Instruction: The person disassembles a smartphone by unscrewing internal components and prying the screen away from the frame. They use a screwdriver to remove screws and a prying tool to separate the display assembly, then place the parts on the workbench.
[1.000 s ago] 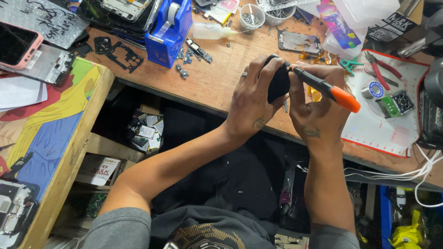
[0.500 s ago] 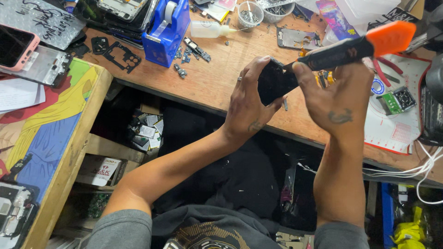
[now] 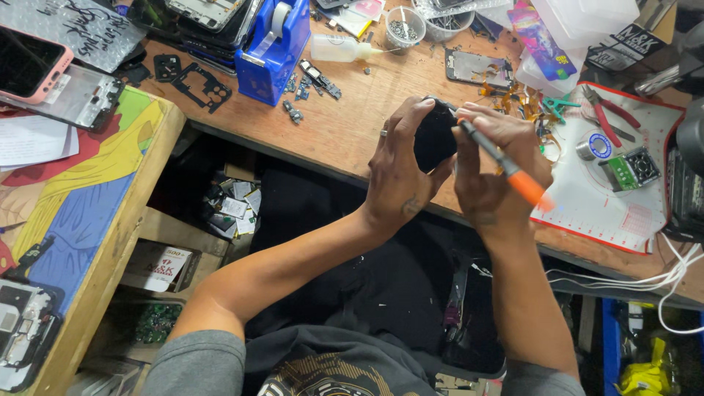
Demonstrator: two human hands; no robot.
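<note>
My left hand (image 3: 400, 165) grips a small black device (image 3: 434, 137) above the front edge of the wooden workbench (image 3: 345, 128). A ring shows on one finger. My right hand (image 3: 495, 172) holds a tool with a grey shaft and orange handle (image 3: 510, 170), its tip against the black device and its orange end pointing down to the right. Both hands are close together, touching around the device.
A blue tape dispenser (image 3: 275, 48) stands at the back left, with a squeeze bottle (image 3: 337, 48), small cups of screws (image 3: 403, 26) and loose phone parts near it. A white mat (image 3: 623, 198) carries pliers (image 3: 605, 117) and a green board. A pink phone (image 3: 29, 62) lies on the left side table.
The orange-handled tool swung from pointing up to the right to pointing down to the right. Both hands stayed on the black device.
</note>
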